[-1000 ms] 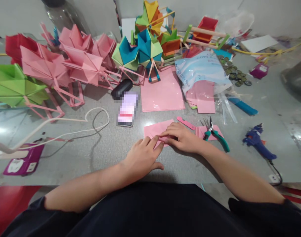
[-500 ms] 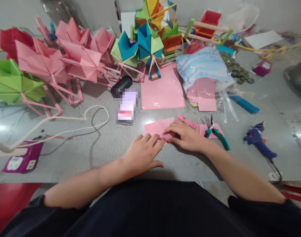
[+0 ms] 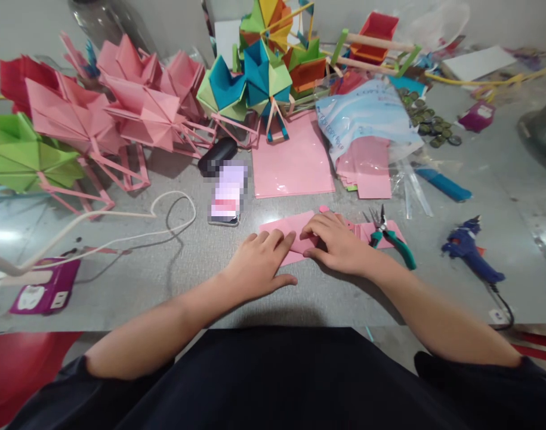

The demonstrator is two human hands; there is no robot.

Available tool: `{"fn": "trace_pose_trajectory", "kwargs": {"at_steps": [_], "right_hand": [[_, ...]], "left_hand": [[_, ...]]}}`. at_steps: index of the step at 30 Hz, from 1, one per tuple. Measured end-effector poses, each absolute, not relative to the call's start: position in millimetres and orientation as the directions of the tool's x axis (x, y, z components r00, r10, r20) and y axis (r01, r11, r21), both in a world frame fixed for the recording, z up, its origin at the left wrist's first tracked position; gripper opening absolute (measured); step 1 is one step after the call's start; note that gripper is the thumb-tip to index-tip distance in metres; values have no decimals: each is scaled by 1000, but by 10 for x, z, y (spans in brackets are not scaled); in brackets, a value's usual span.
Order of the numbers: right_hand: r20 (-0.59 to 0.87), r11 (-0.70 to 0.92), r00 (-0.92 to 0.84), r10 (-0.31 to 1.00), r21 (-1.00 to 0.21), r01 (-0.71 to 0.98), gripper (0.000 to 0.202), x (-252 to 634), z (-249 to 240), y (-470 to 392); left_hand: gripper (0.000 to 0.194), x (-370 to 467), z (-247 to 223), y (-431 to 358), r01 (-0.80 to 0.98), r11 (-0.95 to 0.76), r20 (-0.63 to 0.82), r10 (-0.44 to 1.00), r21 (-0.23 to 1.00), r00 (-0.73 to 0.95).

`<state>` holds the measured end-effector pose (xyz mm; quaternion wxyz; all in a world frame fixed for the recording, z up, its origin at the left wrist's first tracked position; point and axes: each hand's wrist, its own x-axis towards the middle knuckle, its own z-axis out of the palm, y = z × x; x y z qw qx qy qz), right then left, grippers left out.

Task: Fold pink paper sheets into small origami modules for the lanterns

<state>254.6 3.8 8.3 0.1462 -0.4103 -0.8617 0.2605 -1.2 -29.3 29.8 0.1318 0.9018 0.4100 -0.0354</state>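
Observation:
A pink paper piece (image 3: 295,226) lies on the grey table in front of me, with a crease or folded edge between my hands. My left hand (image 3: 260,260) rests on its left part, fingers flat and thumb stretched out to the right. On its right part lies my right hand (image 3: 333,242), fingers bent and pressed together at the folded edge, closed on the paper. A pink tool (image 3: 323,209) is partly hidden behind my right hand. Green-handled pliers (image 3: 402,251) lie just right of that hand, over another pink paper piece (image 3: 366,230).
A phone (image 3: 228,194) and black case (image 3: 218,156) lie at the back left. Pink sheets (image 3: 293,161) and a plastic bag (image 3: 366,113) are behind the hands. Folded paper models (image 3: 142,113) line the back. A blue glue gun (image 3: 472,254) lies right; a white cable (image 3: 120,213) is left.
My left hand has drawn slightly left, and its fingers have shifted away from my right hand. More of the pink paper shows between them. The view has shifted slightly.

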Motion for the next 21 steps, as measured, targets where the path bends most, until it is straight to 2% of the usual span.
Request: {"fn": "trace_pose_trajectory", "kwargs": {"at_steps": [8, 14, 21], "right_hand": [[34, 542, -659, 751, -601, 587, 20, 2553, 71, 68], [-2, 524, -661, 751, -607, 597, 17, 2537, 105, 73], [-89, 491, -641, 763, -566, 663, 16, 2473, 186, 80]], "left_hand": [[87, 23, 346, -252, 769, -605, -200, 743, 209, 639], [93, 59, 358, -217, 805, -551, -236, 771, 220, 592], [76, 81, 357, -223, 826, -514, -217, 800, 232, 559]]}}
